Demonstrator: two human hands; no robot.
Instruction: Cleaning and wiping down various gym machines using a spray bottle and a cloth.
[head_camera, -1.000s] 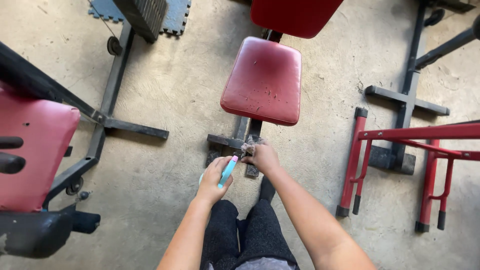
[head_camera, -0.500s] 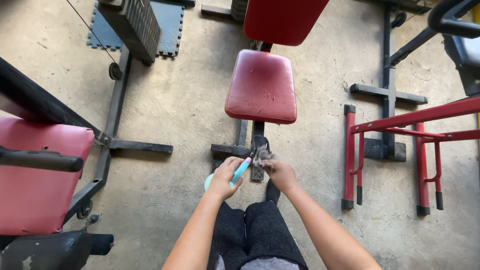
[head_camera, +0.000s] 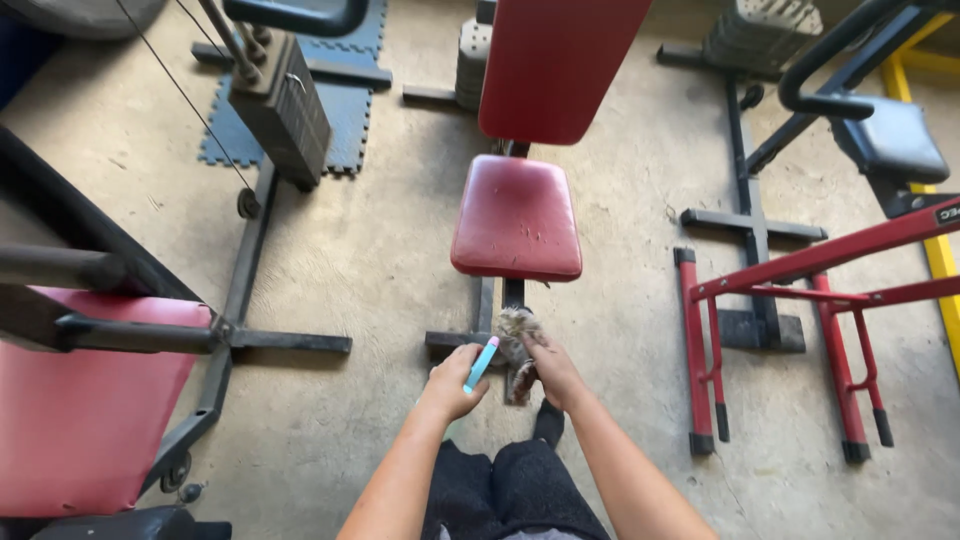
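A rough grey concrete floor (head_camera: 360, 250) fills the frame, lit by daylight. At centre stands a red padded bench (head_camera: 516, 217); upper left, a weight stack (head_camera: 285, 110) on a blue foam mat (head_camera: 350, 120); at right, a red steel frame (head_camera: 800, 290).

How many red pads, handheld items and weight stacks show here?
Red pads: 3, the seat, the backrest, the left pad
Handheld items: 2, spray bottle, grey rag
Weight stacks: 3
Total: 8
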